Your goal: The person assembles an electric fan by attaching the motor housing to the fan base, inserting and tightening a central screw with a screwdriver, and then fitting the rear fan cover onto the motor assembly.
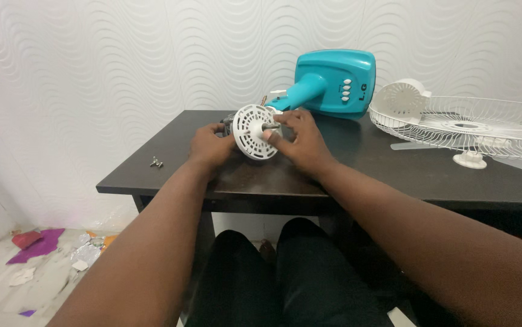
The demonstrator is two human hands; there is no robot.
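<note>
Centre frame: white motor cover (255,132) faces camera, shaft pointing outward. Left hand (210,147) grips motor behind; right hand (297,140) pinches cover's right rim, nearer.

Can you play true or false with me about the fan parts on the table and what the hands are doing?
1. Both hands are on the round white slotted cover. False: only the right hand touches its front; the left hand holds the motor part behind it.
2. The teal fan base lies on the dark table. True.
3. The white wire grille is to the left of the hands. False: it lies to their right.
4. Small metal screws lie near the table's left edge. True.
5. The floor has scraps of paper and foil. True.
6. The right hand holds a screwdriver. False: no tool shows in it.
</note>
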